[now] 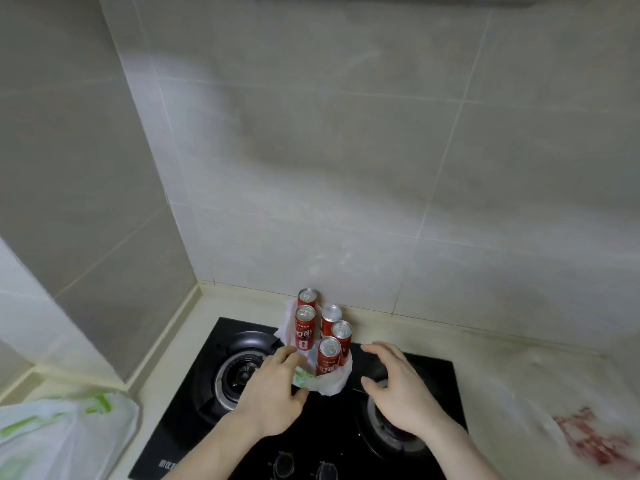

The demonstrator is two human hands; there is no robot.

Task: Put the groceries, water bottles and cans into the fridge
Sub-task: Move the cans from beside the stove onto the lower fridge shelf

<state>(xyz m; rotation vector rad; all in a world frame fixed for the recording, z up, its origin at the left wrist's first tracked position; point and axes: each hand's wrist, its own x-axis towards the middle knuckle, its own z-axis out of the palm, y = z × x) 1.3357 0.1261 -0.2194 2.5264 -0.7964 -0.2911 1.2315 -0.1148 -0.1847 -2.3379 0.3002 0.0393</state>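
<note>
Several red drink cans stand upright in a cluster on a flattened white plastic bag, in the middle of a black gas stove. My left hand hovers just left of the nearest can, fingers apart, over the bag's edge. My right hand is just right of the cans, fingers spread and curved, holding nothing. Neither hand touches a can. No fridge is in view.
A white and green plastic bag sits on the counter at the lower left. Another white bag with red print lies on the counter at the right. Grey tiled walls meet in a corner behind the stove.
</note>
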